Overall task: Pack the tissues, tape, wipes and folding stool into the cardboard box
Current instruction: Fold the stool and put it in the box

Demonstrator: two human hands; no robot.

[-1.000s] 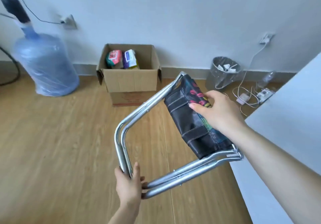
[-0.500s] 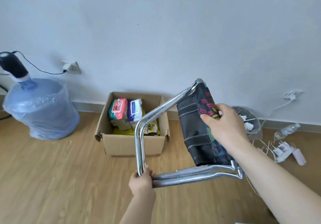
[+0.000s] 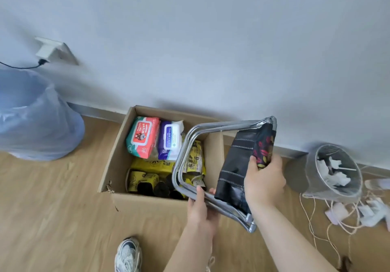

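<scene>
Head view: folding stool (image 3: 242, 162) clamped between left hand (image 3: 200, 210) (frame) and right hand (image 3: 263, 183) (seat).

Left hand (image 3: 201, 212): showing bare, wearing no glove, ring or band.
Right hand (image 3: 263, 182): showing bare as well, nails cut short and unpainted.
Forearms: showing uncovered to the frame's lower edge, no sleeve appearing.
Shoe (image 3: 127, 255): wearing a white mesh sneaker with dark grey panels and white laces.
</scene>
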